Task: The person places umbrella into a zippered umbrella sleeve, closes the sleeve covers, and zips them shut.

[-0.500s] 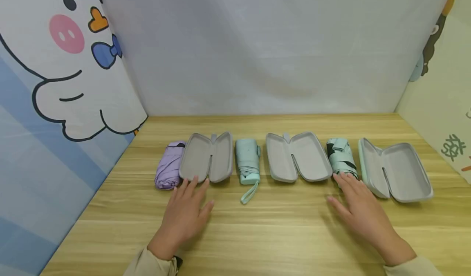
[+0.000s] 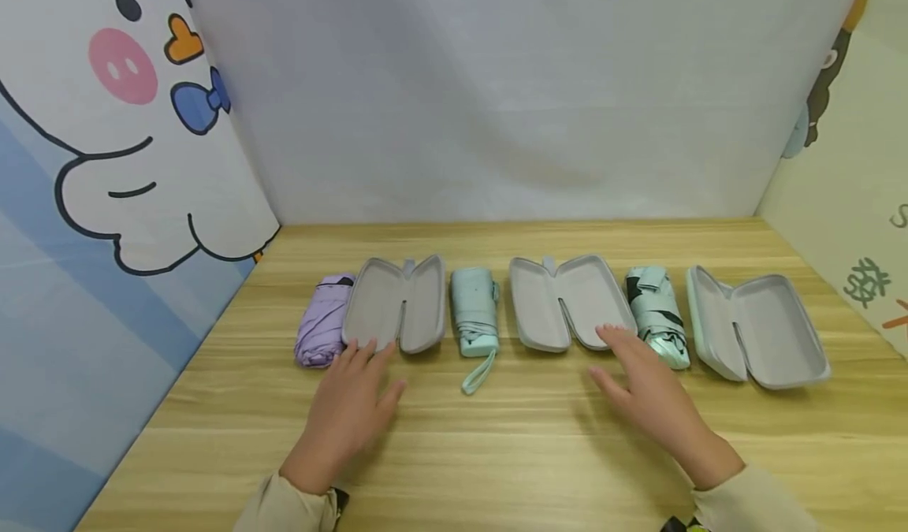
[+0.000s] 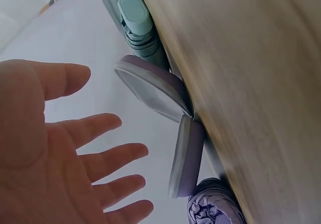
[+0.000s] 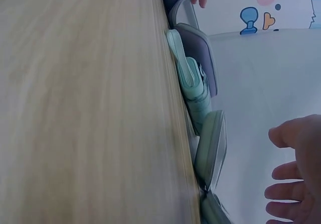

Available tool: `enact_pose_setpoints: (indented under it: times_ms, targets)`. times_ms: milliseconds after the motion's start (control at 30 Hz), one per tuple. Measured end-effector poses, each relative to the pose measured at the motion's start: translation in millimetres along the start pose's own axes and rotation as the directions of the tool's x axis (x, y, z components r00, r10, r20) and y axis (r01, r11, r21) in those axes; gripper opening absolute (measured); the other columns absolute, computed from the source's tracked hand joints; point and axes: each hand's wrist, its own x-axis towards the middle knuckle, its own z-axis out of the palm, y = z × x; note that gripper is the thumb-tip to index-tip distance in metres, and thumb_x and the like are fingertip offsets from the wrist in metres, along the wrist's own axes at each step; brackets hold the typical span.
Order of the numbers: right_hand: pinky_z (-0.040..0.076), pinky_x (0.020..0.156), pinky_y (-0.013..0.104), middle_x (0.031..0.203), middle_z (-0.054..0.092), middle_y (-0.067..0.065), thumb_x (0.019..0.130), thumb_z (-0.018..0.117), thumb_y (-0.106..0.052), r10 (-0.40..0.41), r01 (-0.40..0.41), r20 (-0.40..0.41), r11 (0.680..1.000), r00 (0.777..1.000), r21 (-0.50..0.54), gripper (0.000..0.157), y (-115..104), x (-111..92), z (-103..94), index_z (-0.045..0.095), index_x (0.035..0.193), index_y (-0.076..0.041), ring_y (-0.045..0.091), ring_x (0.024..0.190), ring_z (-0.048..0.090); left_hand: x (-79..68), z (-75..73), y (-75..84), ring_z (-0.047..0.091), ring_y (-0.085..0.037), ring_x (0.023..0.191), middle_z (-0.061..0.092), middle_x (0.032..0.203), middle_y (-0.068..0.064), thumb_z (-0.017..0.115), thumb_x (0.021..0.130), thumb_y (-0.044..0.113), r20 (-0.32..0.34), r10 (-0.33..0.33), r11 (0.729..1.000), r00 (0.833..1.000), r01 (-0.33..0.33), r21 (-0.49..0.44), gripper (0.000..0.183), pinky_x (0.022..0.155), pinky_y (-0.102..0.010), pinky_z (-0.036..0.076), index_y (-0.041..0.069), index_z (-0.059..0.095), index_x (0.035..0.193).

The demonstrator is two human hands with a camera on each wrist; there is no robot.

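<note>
My left hand (image 2: 347, 406) is held with spread, straight fingers before a folded purple umbrella (image 2: 319, 327) and an opened zip case (image 2: 372, 303), grey inside. The left wrist view shows that case's purple outside (image 3: 191, 158) and the empty palm. My right hand (image 2: 649, 398), fingers extended and holding nothing, hovers by the near edge of the middle opened case (image 2: 592, 299), just left of a mint umbrella with black patches (image 2: 656, 311). Between the two cases lies a plain mint umbrella (image 2: 475, 303) with a wrist strap (image 2: 479, 374).
A third opened case (image 2: 783, 335), mint outside, lies at the right end of the row. The row stands on a wooden table (image 2: 482, 469). Behind it hangs a white curtain (image 2: 511, 98), with printed cloths (image 2: 64, 280) at the sides.
My right hand has moved left, from the black-patched mint umbrella to before the middle case. My left hand has hardly moved. The umbrellas and cases lie as before.
</note>
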Motion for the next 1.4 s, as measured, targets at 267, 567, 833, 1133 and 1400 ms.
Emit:
enact_pose_setpoints:
  times_ms: [267, 567, 833, 1133, 1400]
  targets:
    - [0.046, 0.084, 0.046, 0.109, 0.063, 0.02, 0.089, 0.06, -0.013, 0.087, -0.082, -0.055, 0.992, 0.995, 0.1, 0.035, -27, 23, 19.5, 0.058, 0.119, 0.006, 0.034, 0.099, 0.058, 5.8, -3.1, -2.8, 0.04, -0.044, 0.122, 0.058, 0.122, -0.018, 0.062, 0.087, 0.023, -0.031, -0.068, 0.995, 0.997, 0.066, -0.072, 0.044, 0.099, -0.054, 0.032, 0.004, 0.056, 0.126]
    - [0.048, 0.063, 0.031, 0.083, 0.067, 0.005, 0.087, 0.064, -0.011, 0.113, -0.107, -0.003, 0.949, 0.994, 0.295, 0.024, -54, 51, 46.0, 0.066, 0.107, 0.001, 0.015, 0.07, 0.06, 14.0, -9.8, -7.1, 0.063, -0.018, 0.077, 0.068, 0.102, -0.007, 0.062, 0.087, 0.021, -0.016, -0.2, 0.968, 0.98, 0.195, -0.157, 0.033, 0.062, -0.038, 0.049, 0.008, 0.063, 0.116]
    - [0.048, 0.059, 0.028, 0.081, 0.064, 0.004, 0.088, 0.064, -0.013, 0.15, -0.174, 0.09, 0.887, 0.985, 0.428, 0.026, -70, 65, 61.2, 0.065, 0.11, 0.002, 0.014, 0.067, 0.059, 18.4, -10.3, -15.0, 0.052, -0.01, 0.055, 0.068, 0.088, -0.003, 0.06, 0.086, 0.017, -0.056, -0.22, 0.964, 0.974, 0.208, -0.167, 0.028, 0.046, -0.028, 0.041, 0.008, 0.064, 0.112]
    - [0.053, 0.06, 0.028, 0.083, 0.065, 0.011, 0.088, 0.061, -0.011, 0.178, -0.243, 0.168, 0.768, 0.97, 0.592, 0.031, -85, 78, 83.4, 0.061, 0.114, 0.006, 0.023, 0.066, 0.064, 22.3, -13.2, -27.4, 0.059, -0.016, 0.063, 0.067, 0.08, -0.001, 0.061, 0.086, 0.016, -0.078, -0.262, 0.948, 0.962, 0.242, -0.205, 0.021, 0.055, -0.035, 0.046, 0.008, 0.067, 0.104]
    - [0.054, 0.065, 0.034, 0.089, 0.064, 0.014, 0.089, 0.059, -0.008, 0.204, -0.278, 0.19, 0.703, 0.96, 0.654, 0.038, -98, 85, 92.4, 0.054, 0.121, 0.011, 0.027, 0.074, 0.066, 30.4, -16.2, -44.7, 0.06, -0.02, 0.068, 0.067, 0.08, -0.004, 0.06, 0.086, 0.017, -0.13, -0.29, 0.936, 0.948, 0.253, -0.243, 0.017, 0.061, -0.038, 0.046, 0.007, 0.068, 0.098]
